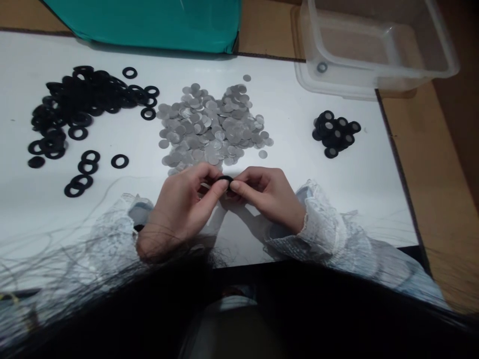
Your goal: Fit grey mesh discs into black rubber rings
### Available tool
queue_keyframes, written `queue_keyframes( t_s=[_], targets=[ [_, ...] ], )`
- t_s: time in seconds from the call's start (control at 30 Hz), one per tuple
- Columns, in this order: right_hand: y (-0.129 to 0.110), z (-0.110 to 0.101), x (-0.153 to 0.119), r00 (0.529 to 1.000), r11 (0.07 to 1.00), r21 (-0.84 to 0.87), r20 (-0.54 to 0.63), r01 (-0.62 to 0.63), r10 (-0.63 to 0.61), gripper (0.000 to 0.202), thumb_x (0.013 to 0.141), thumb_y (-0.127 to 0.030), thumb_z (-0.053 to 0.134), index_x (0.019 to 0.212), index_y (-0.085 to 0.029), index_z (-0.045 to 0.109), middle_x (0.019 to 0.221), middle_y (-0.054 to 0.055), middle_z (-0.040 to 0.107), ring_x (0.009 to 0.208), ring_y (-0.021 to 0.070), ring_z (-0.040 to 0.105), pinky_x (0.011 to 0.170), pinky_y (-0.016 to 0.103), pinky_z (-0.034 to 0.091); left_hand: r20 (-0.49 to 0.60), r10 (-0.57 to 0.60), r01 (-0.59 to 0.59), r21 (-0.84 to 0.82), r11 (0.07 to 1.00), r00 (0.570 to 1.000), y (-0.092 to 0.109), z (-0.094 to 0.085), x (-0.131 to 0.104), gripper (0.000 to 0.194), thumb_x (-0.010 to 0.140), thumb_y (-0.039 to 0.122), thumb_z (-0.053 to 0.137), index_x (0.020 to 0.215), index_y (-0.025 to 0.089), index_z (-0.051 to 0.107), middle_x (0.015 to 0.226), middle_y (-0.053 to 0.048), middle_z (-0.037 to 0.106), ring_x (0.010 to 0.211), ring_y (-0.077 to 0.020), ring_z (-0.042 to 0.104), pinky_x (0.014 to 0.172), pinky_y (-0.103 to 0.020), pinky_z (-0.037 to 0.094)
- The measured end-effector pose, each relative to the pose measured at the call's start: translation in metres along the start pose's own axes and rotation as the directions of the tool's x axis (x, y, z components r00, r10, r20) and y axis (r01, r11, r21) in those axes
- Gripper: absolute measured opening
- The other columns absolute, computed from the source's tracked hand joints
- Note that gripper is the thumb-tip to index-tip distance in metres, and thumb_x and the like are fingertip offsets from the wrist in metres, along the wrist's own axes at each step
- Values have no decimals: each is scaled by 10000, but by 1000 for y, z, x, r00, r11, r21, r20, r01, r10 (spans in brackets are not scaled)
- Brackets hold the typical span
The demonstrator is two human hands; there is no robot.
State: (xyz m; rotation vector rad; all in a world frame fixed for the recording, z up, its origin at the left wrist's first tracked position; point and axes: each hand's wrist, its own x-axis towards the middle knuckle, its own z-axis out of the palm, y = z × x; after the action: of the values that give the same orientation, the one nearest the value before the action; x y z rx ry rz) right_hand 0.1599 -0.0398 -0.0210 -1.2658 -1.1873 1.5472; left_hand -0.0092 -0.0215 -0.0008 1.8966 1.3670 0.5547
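Left hand and right hand both pinched, thumbs and fingers closed on one black round piece between them, over white surface. Silver discs piled just beyond hands. Black rings heaped at left, few scattered nearer. At right, cluster of grey-centred black pieces. Farther: clear tub, teal object.

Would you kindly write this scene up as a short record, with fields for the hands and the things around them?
Left hand: pinches black round piece
Right hand: pinches the same piece
Left side: pile of black rings
Beyond hands: heap of grey discs
Right side: cluster of black rings with grey centres
Far right: clear plastic container
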Motion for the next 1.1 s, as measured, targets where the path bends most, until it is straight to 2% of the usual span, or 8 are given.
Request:
queue_keyframes(
  t_s=[0.17, 0.3, 0.43, 0.57, 0.63, 0.87, 0.97, 1.1],
  targets=[
    [2, 0, 4, 1000, 996, 85, -26, 6, -4, 202, 762, -338, 707, 739, -159, 617, 640, -6, 658, 613, 104, 631, 623, 252, 535, 23, -111, 114, -166, 980, 994, 1, -2, 3, 181, 789, 364, 606, 855, 198, 632, 759, -23, 698, 665, -180, 645, 613, -275, 504],
    [4, 0, 6, 999, 992, 125, 8, -31, 31, 219, 725, -312, 734, 803, -164, 593, 685, -12, 652, 637, 106, 637, 614, 247, 530, 25, -153, 155, -196, 968, 988, 3, -3, 4, 149, 761, 339, 623, 778, 192, 641, 694, -9, 688, 642, -169, 643, 623, -265, 516],
    [2, -1, 6, 999, 999, 36, 49, 15, -17, 270, 683, -312, 778, 745, -169, 558, 677, -26, 624, 620, 93, 602, 583, 226, 486, 74, -131, 141, -157, 977, 989, 7, -6, 4, 153, 749, 331, 626, 701, 187, 641, 662, 4, 675, 633, -154, 628, 625, -248, 501],
    [-2, -3, 5, 995, 995, -10, 38, 98, -97, 254, 724, -330, 740, 687, -168, 548, 655, -21, 611, 622, 95, 582, 600, 238, 485, 31, -118, 120, -83, 989, 993, 9, -7, 3, 120, 762, 303, 605, 721, 195, 637, 660, 11, 667, 630, -149, 616, 614, -243, 489],
    [-5, -4, 5, 995, 995, -10, 17, 96, -96, 265, 718, -334, 741, 667, -164, 545, 650, -15, 609, 623, 99, 580, 597, 242, 486, 4, -115, 115, -58, 992, 993, 8, -7, 2, 102, 769, 291, 598, 743, 199, 634, 670, 11, 666, 637, -147, 614, 612, -240, 488],
    [-4, -5, 4, 997, 998, 8, 54, 61, -61, 257, 716, -346, 741, 682, -155, 573, 675, -2, 647, 648, 108, 613, 611, 251, 508, -2, -67, 67, -26, 997, 998, 8, -7, 2, 107, 779, 287, 594, 737, 199, 638, 666, 18, 658, 629, -136, 599, 617, -236, 473],
    [-2, -6, 4, 997, 997, 11, 37, 70, -71, 224, 721, -325, 743, 713, -149, 605, 689, 2, 661, 669, 117, 632, 645, 268, 525, 7, -57, 57, -41, 998, 998, 8, -6, 3, 121, 780, 296, 603, 725, 195, 642, 665, 20, 656, 632, -135, 597, 617, -237, 466],
    [1, -5, 4, 993, 992, 38, 19, 116, -117, 159, 744, -270, 729, 810, -147, 654, 785, 25, 701, 735, 136, 666, 711, 301, 556, 7, -115, 114, -172, 979, 993, 6, -4, 4, 125, 779, 298, 614, 745, 178, 629, 687, 10, 649, 633, -133, 602, 603, -233, 470]
  ],
)
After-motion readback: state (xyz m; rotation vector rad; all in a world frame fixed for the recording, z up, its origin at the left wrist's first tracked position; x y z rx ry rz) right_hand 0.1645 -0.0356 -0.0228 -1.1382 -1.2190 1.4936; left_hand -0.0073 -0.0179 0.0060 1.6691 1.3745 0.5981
